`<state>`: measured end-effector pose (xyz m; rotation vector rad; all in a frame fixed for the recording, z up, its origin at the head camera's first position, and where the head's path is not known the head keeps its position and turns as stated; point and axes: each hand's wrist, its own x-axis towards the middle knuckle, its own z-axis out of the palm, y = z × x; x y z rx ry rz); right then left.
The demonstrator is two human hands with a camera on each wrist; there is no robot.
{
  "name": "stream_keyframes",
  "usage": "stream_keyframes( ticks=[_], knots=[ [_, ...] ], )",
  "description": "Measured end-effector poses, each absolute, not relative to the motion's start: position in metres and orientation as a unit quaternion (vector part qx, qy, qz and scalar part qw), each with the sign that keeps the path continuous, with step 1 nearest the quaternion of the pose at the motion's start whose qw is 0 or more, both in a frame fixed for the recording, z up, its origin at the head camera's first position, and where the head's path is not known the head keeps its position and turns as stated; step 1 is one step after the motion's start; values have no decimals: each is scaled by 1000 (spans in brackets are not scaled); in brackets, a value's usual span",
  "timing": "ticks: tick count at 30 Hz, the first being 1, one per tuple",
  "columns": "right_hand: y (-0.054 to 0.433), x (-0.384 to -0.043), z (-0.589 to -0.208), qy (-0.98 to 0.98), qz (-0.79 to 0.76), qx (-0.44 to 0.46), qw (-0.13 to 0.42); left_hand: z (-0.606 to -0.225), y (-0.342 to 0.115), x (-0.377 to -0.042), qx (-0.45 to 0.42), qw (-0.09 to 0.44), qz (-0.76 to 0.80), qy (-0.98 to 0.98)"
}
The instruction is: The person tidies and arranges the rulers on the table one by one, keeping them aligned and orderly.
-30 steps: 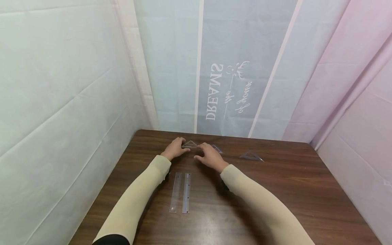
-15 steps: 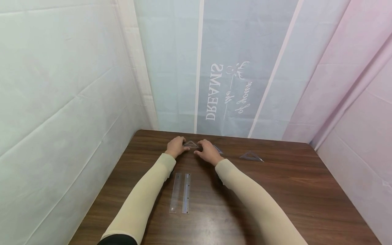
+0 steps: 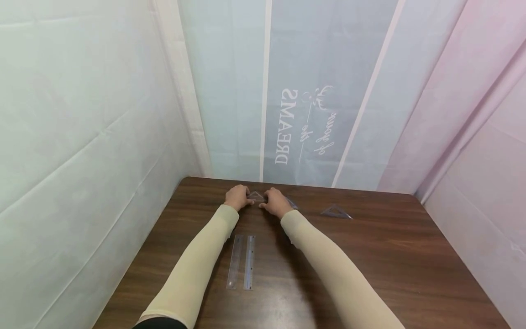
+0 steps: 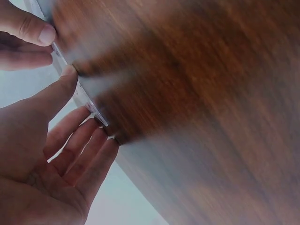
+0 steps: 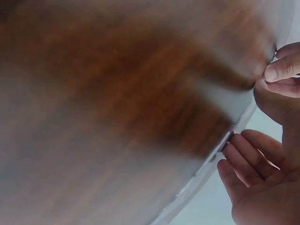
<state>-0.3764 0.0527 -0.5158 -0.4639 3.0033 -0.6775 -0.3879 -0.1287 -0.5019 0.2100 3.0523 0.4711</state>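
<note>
Near the far edge of the table, a clear triangular set square (image 3: 256,197) lies between the two hands. My left hand (image 3: 237,197) pinches its left corner, thumb on the near side and fingers behind. At its other end, the thumb and fingers of my right hand (image 3: 276,203) pinch the right corner. The left wrist view shows the set square (image 4: 84,97) edge-on, low over the wood. A second set square (image 3: 291,203) lies just right of the right hand, partly hidden by it. Further right is a third set square (image 3: 337,212), lying flat.
Two clear rulers, a left ruler (image 3: 234,262) and a right ruler (image 3: 249,262), lie side by side, lengthwise, between the forearms. The brown wooden table (image 3: 390,265) ends at a hanging cloth backdrop (image 3: 230,114), with pale cloth walls at both sides.
The right hand has moved left and its fingers have closed on the set square. The left hand has shifted slightly right along its corner. The rulers and other set squares stay put.
</note>
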Motion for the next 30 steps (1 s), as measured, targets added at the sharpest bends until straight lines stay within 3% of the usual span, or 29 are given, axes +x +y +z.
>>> stream_keyframes(
  ticks=[30],
  knots=[
    [43, -375, -512, 973, -190, -129, -4, -496, -115, -386, 9, 13, 151, 988]
  ],
)
